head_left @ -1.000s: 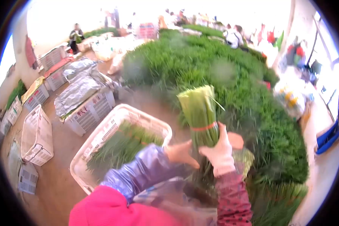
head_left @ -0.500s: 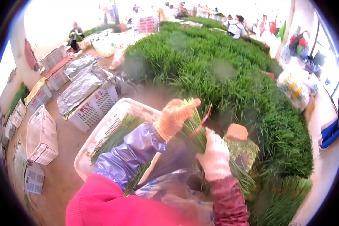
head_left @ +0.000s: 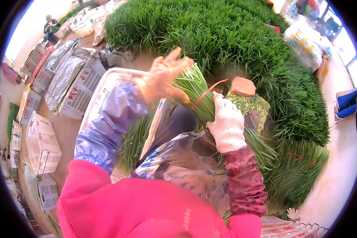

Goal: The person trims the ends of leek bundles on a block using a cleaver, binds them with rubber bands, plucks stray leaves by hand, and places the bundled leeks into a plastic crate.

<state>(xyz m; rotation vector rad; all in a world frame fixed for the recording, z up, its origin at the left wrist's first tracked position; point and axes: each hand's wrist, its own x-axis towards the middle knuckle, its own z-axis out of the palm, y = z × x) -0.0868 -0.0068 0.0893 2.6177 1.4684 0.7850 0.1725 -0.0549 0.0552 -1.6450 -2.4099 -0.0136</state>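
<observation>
My right hand, in a white knitted glove, is closed around a bundle of green chives. The cut stalk ends point up and left, and the leaves trail past my wrist to the lower right. A red tie crosses the stalks just ahead of that hand, one end sticking out. At the stalk ends, my left hand in an orange glove is open, fingers spread and thumb beside the bundle. Beneath my left arm, a white plastic crate holds more chives.
A brick-like block rests on a support littered with green bits. Beyond lies a broad heap of chives, with tied bundles at right. Foil-covered crates and a white crate stand left. A person sits far left.
My left hand has opened and moved left off the stalks it was gripping. My right hand still holds the bundle, and the view has tilted downward.
</observation>
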